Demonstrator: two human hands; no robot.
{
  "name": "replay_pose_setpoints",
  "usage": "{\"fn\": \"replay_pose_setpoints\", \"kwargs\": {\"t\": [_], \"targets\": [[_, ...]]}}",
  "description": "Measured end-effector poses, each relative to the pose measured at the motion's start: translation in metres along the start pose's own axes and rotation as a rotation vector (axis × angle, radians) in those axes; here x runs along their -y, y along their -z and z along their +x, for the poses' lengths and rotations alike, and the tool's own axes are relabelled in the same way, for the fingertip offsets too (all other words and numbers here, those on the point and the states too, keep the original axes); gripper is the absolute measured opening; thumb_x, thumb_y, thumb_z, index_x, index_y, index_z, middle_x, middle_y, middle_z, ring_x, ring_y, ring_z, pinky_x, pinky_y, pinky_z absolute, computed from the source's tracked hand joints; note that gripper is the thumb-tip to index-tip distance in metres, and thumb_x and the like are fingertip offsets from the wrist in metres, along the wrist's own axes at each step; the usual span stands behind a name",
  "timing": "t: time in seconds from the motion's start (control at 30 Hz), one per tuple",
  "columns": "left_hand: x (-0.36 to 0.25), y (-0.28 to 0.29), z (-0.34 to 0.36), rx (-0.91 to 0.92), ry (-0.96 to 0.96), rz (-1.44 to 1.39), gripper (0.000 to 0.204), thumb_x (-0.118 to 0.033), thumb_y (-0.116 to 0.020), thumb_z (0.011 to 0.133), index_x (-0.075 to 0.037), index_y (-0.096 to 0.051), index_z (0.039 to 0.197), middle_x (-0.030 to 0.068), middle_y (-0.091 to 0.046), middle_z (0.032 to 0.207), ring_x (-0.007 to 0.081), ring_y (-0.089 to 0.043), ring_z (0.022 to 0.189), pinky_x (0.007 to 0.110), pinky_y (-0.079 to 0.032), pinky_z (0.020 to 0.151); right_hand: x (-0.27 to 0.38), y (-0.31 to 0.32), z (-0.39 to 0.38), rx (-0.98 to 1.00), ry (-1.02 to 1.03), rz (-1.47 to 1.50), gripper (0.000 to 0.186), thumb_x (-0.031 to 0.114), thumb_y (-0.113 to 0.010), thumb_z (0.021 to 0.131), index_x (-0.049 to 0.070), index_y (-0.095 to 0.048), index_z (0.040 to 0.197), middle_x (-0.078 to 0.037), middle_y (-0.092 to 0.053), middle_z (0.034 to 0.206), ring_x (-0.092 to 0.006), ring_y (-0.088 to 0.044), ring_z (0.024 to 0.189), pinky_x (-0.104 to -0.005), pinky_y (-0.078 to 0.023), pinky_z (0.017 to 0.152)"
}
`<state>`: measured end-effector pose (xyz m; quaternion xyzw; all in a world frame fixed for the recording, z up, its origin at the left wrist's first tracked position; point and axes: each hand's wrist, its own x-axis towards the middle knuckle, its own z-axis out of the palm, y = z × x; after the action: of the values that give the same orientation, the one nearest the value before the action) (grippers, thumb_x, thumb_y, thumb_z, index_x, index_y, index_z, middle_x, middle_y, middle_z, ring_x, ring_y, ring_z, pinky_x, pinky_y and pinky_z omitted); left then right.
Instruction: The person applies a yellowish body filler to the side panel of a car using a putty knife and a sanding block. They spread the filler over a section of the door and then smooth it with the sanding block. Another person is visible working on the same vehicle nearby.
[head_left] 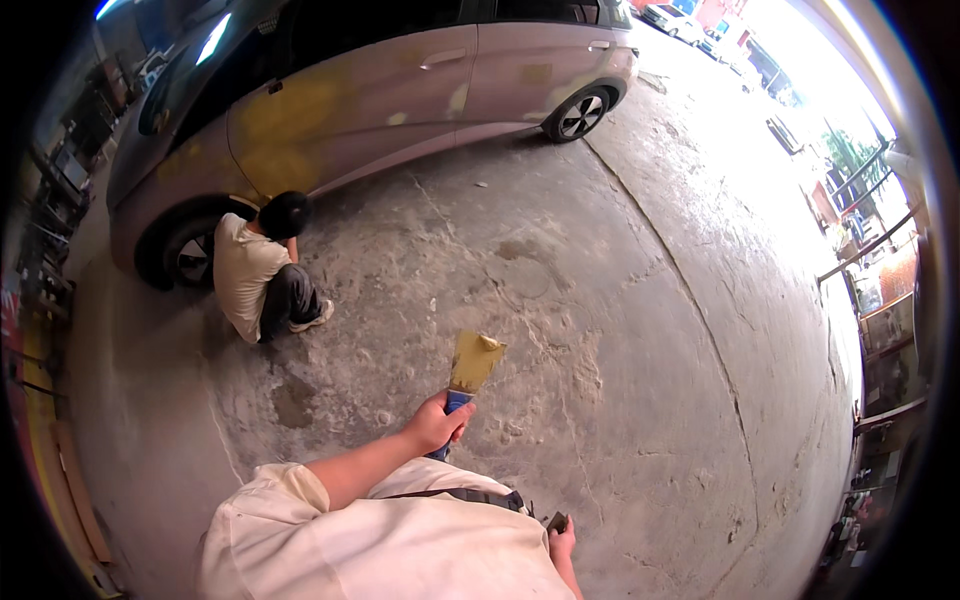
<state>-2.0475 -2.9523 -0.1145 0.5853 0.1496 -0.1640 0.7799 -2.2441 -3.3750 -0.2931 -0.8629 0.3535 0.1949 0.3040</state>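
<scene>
My left hand (438, 424) is closed round the blue handle of a putty knife (472, 366), held out in front of my body with the blade pointing away. Yellowish paste coats the broad blade, with a thicker lump at its far right corner. Low at my right side, my right hand (563, 540) is closed on a small dark flat piece (556, 522); its kind is hard to tell. Both hands are well away from the car (400, 90), whose pinkish side carries yellow patches on the front door and fender and paler spots further back.
Another person (258, 265) in a light shirt crouches by the car's front wheel (192, 255). The concrete floor (640, 330) is stained and cracked, with a long dark groove running across it. Shelves and clutter line the right edge; parked vehicles (675, 22) stand outside at the bright opening.
</scene>
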Motion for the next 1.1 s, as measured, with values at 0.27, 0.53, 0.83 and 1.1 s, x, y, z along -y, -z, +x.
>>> {"fn": "replay_pose_setpoints", "kwargs": {"t": [0.27, 0.53, 0.83, 1.1], "targets": [[-0.028, 0.017, 0.06, -0.098, 0.018, -0.022, 0.019, -0.021, -0.059, 0.093, -0.005, -0.049, 0.092, 0.0, -0.053, 0.064, 0.0085, -0.049, 0.051, 0.026, -0.042, 0.049, 0.093, 0.016, 0.08, -0.06, 0.159, 0.052, 0.062, 0.001, -0.057, 0.082, 0.009, -0.04, 0.141, -0.019, -0.056, 0.13, -0.0297, -0.055, 0.118, -0.0369, -0.044, 0.099], [-0.037, 0.026, 0.118, -0.33, 0.03, -0.155, 0.017, -0.02, -0.059, 0.094, -0.006, -0.048, 0.092, 0.0004, -0.052, 0.066, 0.0092, -0.049, 0.051, 0.026, -0.042, 0.048, 0.161, 0.03, 0.174, 0.104, 0.095, -0.228, 0.062, 0.005, -0.059, 0.081, 0.016, -0.043, 0.14, -0.018, -0.06, 0.124, -0.0327, -0.058, 0.115, -0.0388, -0.047, 0.095], [-0.106, 0.012, 0.191, -0.591, -0.089, -0.186, 0.014, -0.017, -0.057, 0.094, -0.006, -0.049, 0.09, 0.0008, -0.052, 0.066, 0.0089, -0.05, 0.051, 0.026, -0.043, 0.047, 0.312, 0.035, 0.352, 0.212, 0.264, -0.311, 0.062, 0.009, -0.059, 0.078, 0.013, -0.045, 0.138, -0.02, -0.059, 0.124, -0.0328, -0.058, 0.115, -0.0381, -0.046, 0.097], [-0.136, -0.006, 0.223, -0.755, -0.206, -0.215, 0.017, -0.018, -0.057, 0.095, -0.005, -0.048, 0.088, 0.002, -0.052, 0.064, 0.0104, -0.049, 0.048, 0.026, -0.042, 0.045, 0.474, 0.014, 0.417, 0.229, 0.511, -0.192, 0.059, 0.008, -0.062, 0.081, 0.017, -0.046, 0.137, -0.019, -0.063, 0.116, -0.0335, -0.061, 0.107, -0.0404, -0.049, 0.091]]}}
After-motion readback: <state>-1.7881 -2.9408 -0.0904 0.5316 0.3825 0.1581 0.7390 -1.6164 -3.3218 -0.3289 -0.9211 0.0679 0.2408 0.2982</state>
